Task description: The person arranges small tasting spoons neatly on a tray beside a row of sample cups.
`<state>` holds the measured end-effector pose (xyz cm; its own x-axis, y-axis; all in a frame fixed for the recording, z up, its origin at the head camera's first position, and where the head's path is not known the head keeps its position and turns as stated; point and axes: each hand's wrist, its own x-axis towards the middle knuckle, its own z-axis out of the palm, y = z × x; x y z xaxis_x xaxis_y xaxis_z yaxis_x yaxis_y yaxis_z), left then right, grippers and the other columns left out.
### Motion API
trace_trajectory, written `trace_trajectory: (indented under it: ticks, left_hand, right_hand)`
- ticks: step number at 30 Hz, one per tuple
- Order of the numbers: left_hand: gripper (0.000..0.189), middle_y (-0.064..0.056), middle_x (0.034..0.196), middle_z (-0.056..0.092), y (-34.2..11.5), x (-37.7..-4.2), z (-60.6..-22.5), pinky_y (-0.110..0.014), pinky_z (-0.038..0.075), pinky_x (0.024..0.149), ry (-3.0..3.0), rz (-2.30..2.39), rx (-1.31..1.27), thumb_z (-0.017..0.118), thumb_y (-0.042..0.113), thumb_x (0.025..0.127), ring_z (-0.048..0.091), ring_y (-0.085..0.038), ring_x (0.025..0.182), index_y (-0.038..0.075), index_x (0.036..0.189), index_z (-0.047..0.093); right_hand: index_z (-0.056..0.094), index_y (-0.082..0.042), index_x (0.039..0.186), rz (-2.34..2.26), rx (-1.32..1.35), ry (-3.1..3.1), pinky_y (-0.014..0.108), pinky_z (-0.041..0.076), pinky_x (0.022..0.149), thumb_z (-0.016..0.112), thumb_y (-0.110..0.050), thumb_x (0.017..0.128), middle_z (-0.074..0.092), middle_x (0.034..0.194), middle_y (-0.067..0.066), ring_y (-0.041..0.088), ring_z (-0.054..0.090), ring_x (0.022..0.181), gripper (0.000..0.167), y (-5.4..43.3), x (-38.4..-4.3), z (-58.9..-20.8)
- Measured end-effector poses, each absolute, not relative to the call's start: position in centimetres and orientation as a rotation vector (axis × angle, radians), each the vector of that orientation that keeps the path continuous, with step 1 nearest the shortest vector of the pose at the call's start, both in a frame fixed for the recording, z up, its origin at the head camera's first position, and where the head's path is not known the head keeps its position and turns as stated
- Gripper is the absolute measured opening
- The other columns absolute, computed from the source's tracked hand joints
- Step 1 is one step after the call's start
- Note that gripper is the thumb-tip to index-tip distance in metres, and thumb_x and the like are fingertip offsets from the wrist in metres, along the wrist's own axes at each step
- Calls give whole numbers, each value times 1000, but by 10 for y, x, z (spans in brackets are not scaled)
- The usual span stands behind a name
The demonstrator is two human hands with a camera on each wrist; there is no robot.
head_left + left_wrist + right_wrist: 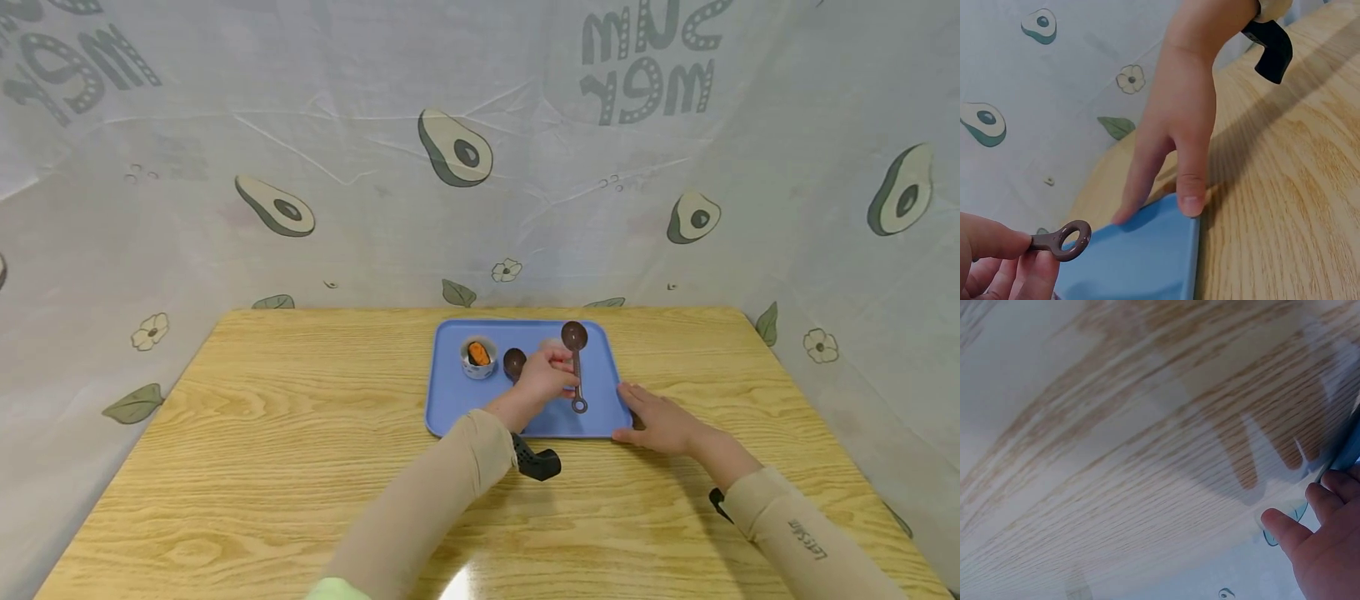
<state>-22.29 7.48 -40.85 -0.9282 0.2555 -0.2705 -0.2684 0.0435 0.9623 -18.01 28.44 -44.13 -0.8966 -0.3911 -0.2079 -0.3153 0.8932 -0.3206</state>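
Note:
My left hand [546, 375] pinches the handle of a brown measuring spoon [574, 336] above the right half of a blue tray [457, 414]. The spoon's round bowl points away, and its ring end [1075, 240] sticks out past my fingertips. My right hand [663, 421] rests at the tray's right edge near the front corner, fingers spread and fairly straight. In the left wrist view its thumb touches one rim. Left of my left hand lies a second brown spoon [514, 363], its handle hidden by that hand. A whitish round thing shows partly behind my left fingers.
On the tray's left side stands a small patterned cup [478, 368] with an orange and black piece [477, 353] in it. The tray lies on a wood-grain table [315, 400]. A printed cloth [360, 150] hangs behind and at both sides.

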Motion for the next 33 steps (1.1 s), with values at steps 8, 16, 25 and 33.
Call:
trace_trajectory:
  ticks: [8, 16, 25, 33]
  left_hand:
    - [40, -5, 86, 53, 82, -222, -415, -27, 54, 60, 1967, 1941, 5, 60, -13, 81, 53, -13, 72, -2, 119, 54]
    - [37, -11, 93, 60, 93, -224, -422, -31, 56, 62, 2021, 1889, 4, 62, -8, 83, 60, -18, 73, 1, 119, 56]
    - [33, -10, 86, 62, 102, -228, -440, -31, 56, 60, 2041, 1885, 42, 63, -9, 80, 62, -19, 70, 2, 111, 59]
    - [33, -9, 86, 61, 109, -218, -434, -27, 54, 57, 2096, 1857, -25, 62, -10, 81, 54, -11, 64, -2, 112, 58]
  right_hand:
    - [25, 10, 143, -378, -513, 2785, 64, 26, 104, 57, -44, 89, 26, 147, 31, 48, 27, 134, 83, 282, -182, -439]
    - [24, 9, 144, -395, -504, 2774, 63, 24, 105, 57, -46, 90, 25, 148, 31, 48, 25, 135, 84, 283, -182, -441]
    - [24, 9, 143, -388, -512, 2780, 63, 26, 105, 57, -46, 89, 26, 147, 31, 47, 26, 134, 84, 284, -181, -441]
    - [25, 8, 143, -383, -521, 2771, 64, 26, 103, 57, -47, 89, 27, 147, 31, 48, 27, 134, 85, 284, -182, -441]
